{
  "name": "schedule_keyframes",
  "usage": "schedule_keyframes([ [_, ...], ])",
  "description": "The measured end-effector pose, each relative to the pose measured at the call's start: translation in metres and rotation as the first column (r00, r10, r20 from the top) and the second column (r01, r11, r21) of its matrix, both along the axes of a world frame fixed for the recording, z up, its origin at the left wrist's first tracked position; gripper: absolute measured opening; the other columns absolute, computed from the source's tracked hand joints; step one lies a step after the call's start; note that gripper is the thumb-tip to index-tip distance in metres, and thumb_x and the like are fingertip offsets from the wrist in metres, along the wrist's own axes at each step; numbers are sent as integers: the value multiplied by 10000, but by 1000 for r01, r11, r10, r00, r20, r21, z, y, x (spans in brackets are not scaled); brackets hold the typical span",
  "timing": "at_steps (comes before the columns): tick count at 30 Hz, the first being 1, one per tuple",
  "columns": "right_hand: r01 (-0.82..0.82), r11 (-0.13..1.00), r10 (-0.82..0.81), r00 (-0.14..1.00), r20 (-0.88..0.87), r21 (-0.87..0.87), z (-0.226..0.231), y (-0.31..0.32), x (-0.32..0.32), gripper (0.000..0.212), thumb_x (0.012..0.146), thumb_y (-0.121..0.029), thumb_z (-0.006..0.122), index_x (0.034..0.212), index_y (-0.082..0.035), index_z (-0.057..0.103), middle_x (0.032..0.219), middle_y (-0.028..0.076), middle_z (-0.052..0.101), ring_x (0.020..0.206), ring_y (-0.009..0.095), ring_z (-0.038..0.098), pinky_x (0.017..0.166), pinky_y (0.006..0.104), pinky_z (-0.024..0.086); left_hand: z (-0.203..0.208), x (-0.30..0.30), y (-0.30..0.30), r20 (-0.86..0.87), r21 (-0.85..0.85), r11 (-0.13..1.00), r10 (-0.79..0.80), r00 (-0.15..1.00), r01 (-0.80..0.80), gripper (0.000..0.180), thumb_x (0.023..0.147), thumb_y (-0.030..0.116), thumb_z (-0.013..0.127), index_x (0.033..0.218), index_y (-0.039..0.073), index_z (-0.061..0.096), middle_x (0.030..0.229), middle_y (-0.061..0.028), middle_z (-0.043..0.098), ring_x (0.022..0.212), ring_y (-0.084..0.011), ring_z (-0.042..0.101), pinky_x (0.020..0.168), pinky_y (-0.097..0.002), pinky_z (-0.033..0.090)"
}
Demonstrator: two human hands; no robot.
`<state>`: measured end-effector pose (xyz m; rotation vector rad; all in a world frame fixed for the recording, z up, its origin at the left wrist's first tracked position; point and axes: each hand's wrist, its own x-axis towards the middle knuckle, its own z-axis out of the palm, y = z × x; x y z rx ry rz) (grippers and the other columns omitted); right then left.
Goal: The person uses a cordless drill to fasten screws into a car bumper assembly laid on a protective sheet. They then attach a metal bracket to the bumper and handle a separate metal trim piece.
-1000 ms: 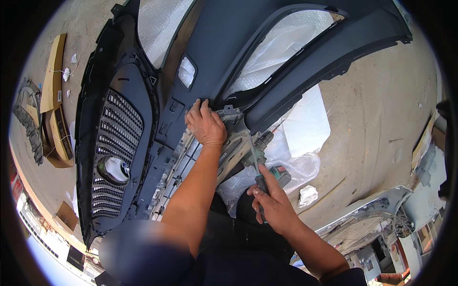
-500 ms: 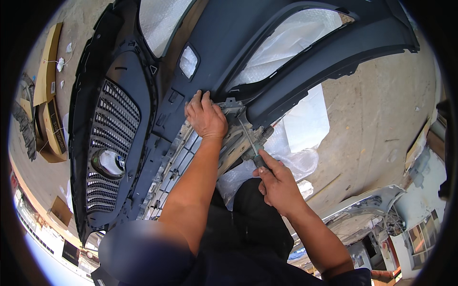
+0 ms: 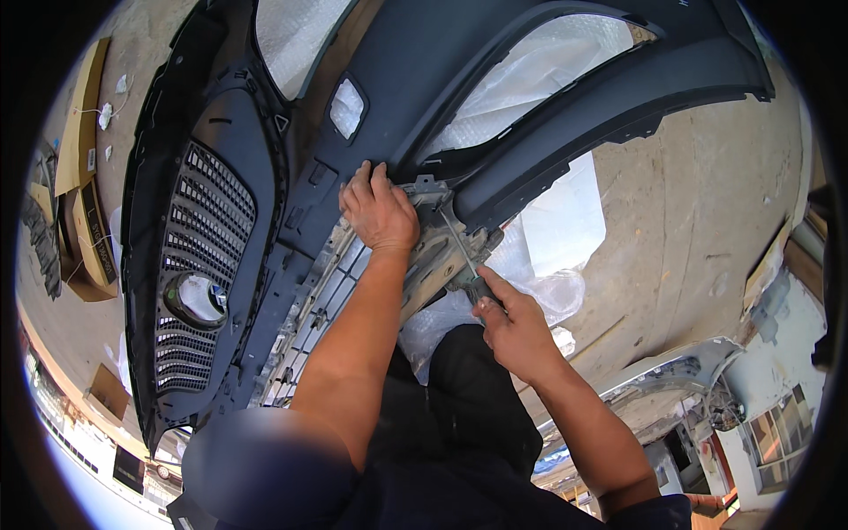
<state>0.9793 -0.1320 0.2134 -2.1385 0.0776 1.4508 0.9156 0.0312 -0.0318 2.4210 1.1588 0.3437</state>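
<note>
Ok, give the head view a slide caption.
Right hand grips a dark-handled, metal-shafted screwdriver; left hand rests against a curved dark-grey plastic bumper.

Right hand [image 3: 521,331] now closer to worn grey bracket [image 3: 430,281]; a second ago lower, farther off. Screwdriver [image 3: 464,249] shifted along with it: shaft now slanting over bracket, tip nearer bracket's upper end; handle, earlier jutting below fist, now mostly covered. Drill [image 3: 459,281] beside bracket, battery earlier showing, now mostly hidden behind right hand.

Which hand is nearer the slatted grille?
Left. The left hand is to the right of the grille; the right hand, holding a screwdriver, is farther right.
</note>
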Motion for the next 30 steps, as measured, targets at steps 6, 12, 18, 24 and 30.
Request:
schedule_keyframes([
  [6, -92, 993, 90, 995, -29, -73, 6, 8, 25, 455, 1091, -135, 614, 1533, -26, 617, 1082, 285, 782, 1024, 438, 763, 964, 451, 565, 4, 0, -1, -32, -10, 1000, 5, 999, -5, 471, 933, 124, 675, 1402, 114, 640, 1513, -166, 590, 1373, -429, 504, 1210, -580, 342],
  [12, -200, 979, 202, 978, 55, -42, 2, 11, 32, 457, 1076, -144, 614, 1510, -2, 621, 1144, 351, 753, 1109, 522, 721, 996, 513, 552, 8, 3, -3, -57, -19, 1000, 9, 998, -10, 455, 941, 117, 667, 1396, 115, 646, 1519, -165, 590, 1374, -429, 503, 1217, -578, 335],
  [18, -404, 912, 409, 882, 235, -74, 10, 13, 26, 458, 1064, -116, 602, 1509, -9, 623, 1101, 338, 728, 1003, 535, 724, 937, 558, 574, 5, 3, 0, -63, 14, 1000, 7, 998, -6, 466, 926, 136, 709, 1386, 125, 635, 1500, -162, 577, 1397, -397, 506, 1276, -600, 303],
  [24, -655, 721, 693, 670, 265, -228, 26, 23, 23, 529, 997, -60, 604, 1520, 18, 616, 1068, 317, 691, 863, 503, 745, 785, 551, 624, -1, 0, -3, -30, 4, 1000, 16, 999, -15, 460, 940, 129, 682, 1398, 146, 639, 1506, -157, 592, 1382, -423, 508, 1228, -593, 328],
  [30, -706, 645, 763, 574, 298, -293, 24, 28, 27, 606, 937, -34, 613, 1540, 26, 604, 1063, 304, 676, 810, 478, 750, 744, 543, 628, 0, -1, -1, -9, 2, 1000, 13, 1000, -13, 463, 938, 128, 677, 1400, 146, 644, 1501, -161, 599, 1371, -436, 508, 1200, -592, 348],
])
